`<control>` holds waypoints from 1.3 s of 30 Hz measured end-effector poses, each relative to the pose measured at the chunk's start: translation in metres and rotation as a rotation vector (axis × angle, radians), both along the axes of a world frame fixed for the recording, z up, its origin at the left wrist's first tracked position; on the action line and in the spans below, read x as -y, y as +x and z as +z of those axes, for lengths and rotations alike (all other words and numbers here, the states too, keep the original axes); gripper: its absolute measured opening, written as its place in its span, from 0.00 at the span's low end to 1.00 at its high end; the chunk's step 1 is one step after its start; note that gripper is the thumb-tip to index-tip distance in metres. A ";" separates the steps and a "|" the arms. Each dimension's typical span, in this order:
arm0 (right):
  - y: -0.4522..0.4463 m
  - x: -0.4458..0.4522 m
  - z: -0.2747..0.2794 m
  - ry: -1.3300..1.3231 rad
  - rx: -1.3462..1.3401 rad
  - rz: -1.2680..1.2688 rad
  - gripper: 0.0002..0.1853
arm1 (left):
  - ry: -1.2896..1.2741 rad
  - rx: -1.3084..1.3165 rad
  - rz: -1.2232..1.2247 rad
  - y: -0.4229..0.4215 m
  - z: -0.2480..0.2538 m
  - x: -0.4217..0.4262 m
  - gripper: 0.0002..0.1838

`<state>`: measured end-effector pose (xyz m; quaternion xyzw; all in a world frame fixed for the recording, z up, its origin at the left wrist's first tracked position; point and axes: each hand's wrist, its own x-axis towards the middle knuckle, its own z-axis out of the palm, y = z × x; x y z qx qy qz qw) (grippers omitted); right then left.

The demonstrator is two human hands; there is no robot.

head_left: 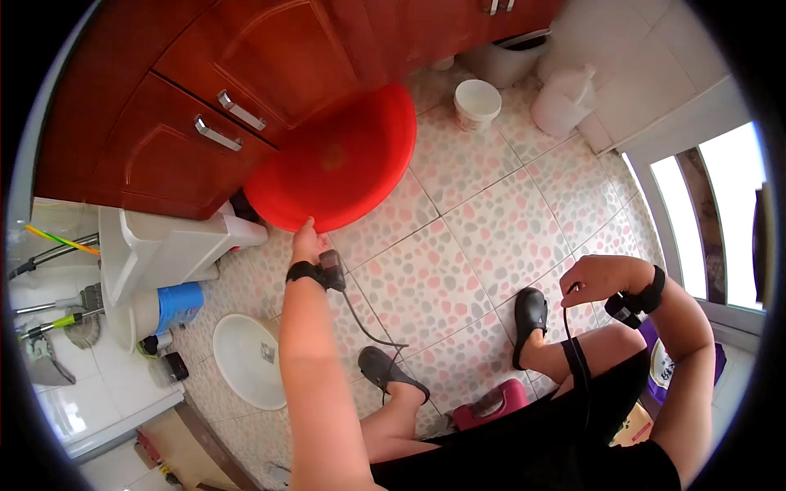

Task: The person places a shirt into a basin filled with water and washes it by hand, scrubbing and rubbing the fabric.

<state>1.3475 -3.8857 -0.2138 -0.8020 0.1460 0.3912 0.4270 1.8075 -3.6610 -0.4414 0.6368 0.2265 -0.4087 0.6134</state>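
Red basin (368, 168) lies over the tiled floor (483, 237), its far side hidden by the cabinet (278, 57). The left grip (309, 245) is clasped on its near rim, thumb over the edge, so the basin stretches directly ahead of it. Well apart from the basin, the right grip (604, 279) is curled around a black cord (566, 319).

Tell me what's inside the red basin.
A brownish patch shows on the bottom of the basin, too blurred to identify; the rest in view looks plain red. The cupboard covers part of the basin, so anything there can't be seen.
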 end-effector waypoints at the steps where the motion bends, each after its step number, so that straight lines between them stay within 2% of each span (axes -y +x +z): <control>1: -0.004 -0.002 0.004 0.003 0.008 -0.024 0.14 | -0.036 -0.035 -0.006 -0.009 -0.001 0.003 0.09; 7: -0.020 -0.016 0.026 -0.031 0.053 -0.092 0.15 | -0.186 -0.109 0.078 -0.079 -0.002 0.024 0.11; 14: -0.039 -0.026 0.037 -0.131 0.236 -0.020 0.13 | -0.200 -0.163 0.122 -0.151 0.009 0.024 0.12; 17: -0.040 -0.029 0.047 -0.145 0.260 -0.020 0.12 | -0.193 -0.209 0.164 -0.177 -0.020 0.011 0.13; 21: -0.044 -0.036 0.067 -0.179 0.320 -0.032 0.11 | -0.211 -0.270 0.224 -0.231 -0.002 0.001 0.16; 23: -0.046 -0.039 0.073 -0.194 0.333 -0.010 0.10 | -0.199 -0.286 0.343 -0.260 0.011 -0.001 0.17; 25: -0.050 -0.041 0.078 -0.214 0.347 0.018 0.10 | -0.240 -0.278 0.469 -0.281 -0.009 -0.006 0.14; 27: -0.055 -0.044 0.080 -0.239 0.390 -0.024 0.09 | -0.216 -0.344 0.431 -0.298 -0.051 -0.015 0.16; 29: -0.055 -0.051 0.089 -0.259 0.401 0.009 0.09 | -0.137 -0.411 0.452 -0.318 -0.031 -0.024 0.19; 30: -0.056 -0.052 0.092 -0.262 0.395 -0.003 0.10 | -0.103 0.034 0.191 -0.334 -0.163 -0.030 0.17; 31: -0.057 -0.055 0.094 -0.267 0.390 -0.018 0.10 | 0.017 0.492 0.019 -0.348 -0.272 -0.035 0.16; 33: -0.058 -0.062 0.100 -0.277 0.394 0.001 0.10 | -0.003 0.411 0.003 -0.367 -0.279 -0.043 0.18; 34: -0.058 -0.065 0.103 -0.287 0.384 -0.012 0.10 | -0.019 0.331 -0.030 -0.373 -0.278 -0.046 0.19; 35: -0.058 -0.068 0.106 -0.296 0.374 -0.023 0.10 | 0.189 0.416 -0.382 -0.373 -0.216 -0.053 0.20; 37: -0.058 -0.074 0.112 -0.314 0.357 -0.016 0.09 | 0.651 0.705 -1.121 -0.366 -0.027 -0.067 0.22; 39: -0.056 -0.081 0.117 -0.326 0.345 -0.006 0.09 | 0.721 0.577 -1.163 -0.377 -0.034 -0.059 0.21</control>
